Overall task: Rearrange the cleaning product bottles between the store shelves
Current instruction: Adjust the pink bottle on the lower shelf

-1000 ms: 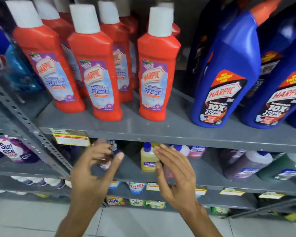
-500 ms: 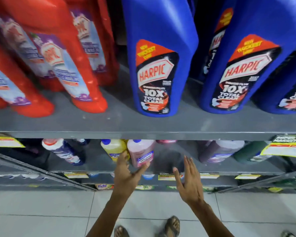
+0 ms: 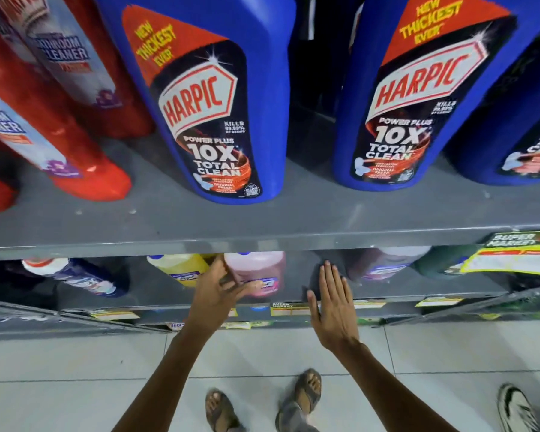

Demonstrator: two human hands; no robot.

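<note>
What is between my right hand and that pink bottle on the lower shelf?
Nothing visible. The right hand hangs open beside the pink bottle, with only bare shelf between them. The left hand is already on the bottle's other side.

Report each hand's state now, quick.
Left hand: fingers wrapping the pink bottle on the lower shelf; full grip cannot be told.
Right hand: open, flat, holding nothing.

Two blue Harpic bottles (image 3: pixel 212 98) stand upright at twelve o'clock — red ones (image 3: pixel 60 126) at ten. A pink bottle (image 3: pixel 256 269) stands on the lower shelf (image 3: pixel 418 289) — centre.
</note>
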